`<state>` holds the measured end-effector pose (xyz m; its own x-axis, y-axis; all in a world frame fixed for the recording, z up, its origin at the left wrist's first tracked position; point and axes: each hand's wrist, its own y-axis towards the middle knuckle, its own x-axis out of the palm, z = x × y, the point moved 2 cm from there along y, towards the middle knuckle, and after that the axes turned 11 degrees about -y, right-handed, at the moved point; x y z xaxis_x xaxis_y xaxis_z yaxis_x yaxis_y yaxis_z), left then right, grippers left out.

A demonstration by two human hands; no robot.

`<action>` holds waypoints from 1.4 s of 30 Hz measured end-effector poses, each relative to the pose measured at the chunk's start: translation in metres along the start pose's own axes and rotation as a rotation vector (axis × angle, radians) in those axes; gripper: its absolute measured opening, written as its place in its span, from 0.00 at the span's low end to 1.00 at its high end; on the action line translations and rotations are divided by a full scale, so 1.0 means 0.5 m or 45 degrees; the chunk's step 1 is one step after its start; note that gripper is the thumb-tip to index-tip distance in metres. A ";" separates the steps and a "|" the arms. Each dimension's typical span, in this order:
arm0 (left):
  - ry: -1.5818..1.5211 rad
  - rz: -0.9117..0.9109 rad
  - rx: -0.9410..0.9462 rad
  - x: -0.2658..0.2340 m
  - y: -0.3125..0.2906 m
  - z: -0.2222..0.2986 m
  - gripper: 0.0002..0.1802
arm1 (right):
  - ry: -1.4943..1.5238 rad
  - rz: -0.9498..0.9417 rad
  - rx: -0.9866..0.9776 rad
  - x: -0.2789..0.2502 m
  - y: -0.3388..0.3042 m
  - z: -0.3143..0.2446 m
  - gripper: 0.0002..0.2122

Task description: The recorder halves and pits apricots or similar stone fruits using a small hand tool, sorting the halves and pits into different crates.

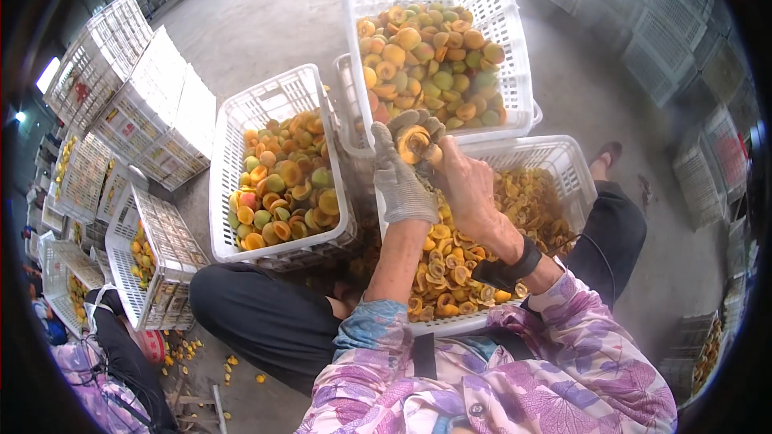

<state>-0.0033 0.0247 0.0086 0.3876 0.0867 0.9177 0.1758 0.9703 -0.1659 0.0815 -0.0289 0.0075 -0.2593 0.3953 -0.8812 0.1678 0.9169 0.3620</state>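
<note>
My left hand point(402, 185), in a grey work glove, is closed around a halved orange-yellow fruit point(413, 145) that looks like a peach or apricot. Its cut face and hollow centre show. Bare and with a dark band at the wrist, my right hand point(470, 193) is closed right beside the fruit; whatever its fingers grip is hidden. Both hands are above a white crate point(575, 162) between my legs, heaped with small yellow cut pieces point(446, 269). Beyond them, a tilted white crate point(524, 72) holds fruit halves point(434, 56), green to orange.
Left of my hands stands another white crate point(221, 169) of fruit halves point(281, 181). Stacked crates point(153, 96) rise at the far left, and more line the right wall point(659, 48). Another person's leg point(133, 362) shows at lower left, near fruit scraps point(185, 350) on the floor.
</note>
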 end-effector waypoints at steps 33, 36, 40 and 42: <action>0.511 -0.273 0.421 0.028 -0.025 0.034 0.32 | 0.618 -0.057 0.040 0.003 -0.038 -0.017 0.17; 0.595 -0.435 0.350 0.031 -0.026 0.054 0.33 | 0.635 -0.349 0.016 -0.036 -0.021 -0.020 0.11; 0.610 -0.557 0.414 0.016 -0.013 0.056 0.34 | 0.723 -0.792 0.204 -0.074 -0.022 -0.020 0.12; 0.687 -0.556 0.616 0.019 -0.017 0.056 0.34 | 0.416 -0.460 0.023 -0.067 -0.028 -0.028 0.14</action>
<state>-0.0264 0.0236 0.0290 0.7751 -0.3193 0.5452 0.0514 0.8919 0.4493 0.0747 -0.0540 0.0361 -0.5888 0.0508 -0.8067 0.0278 0.9987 0.0426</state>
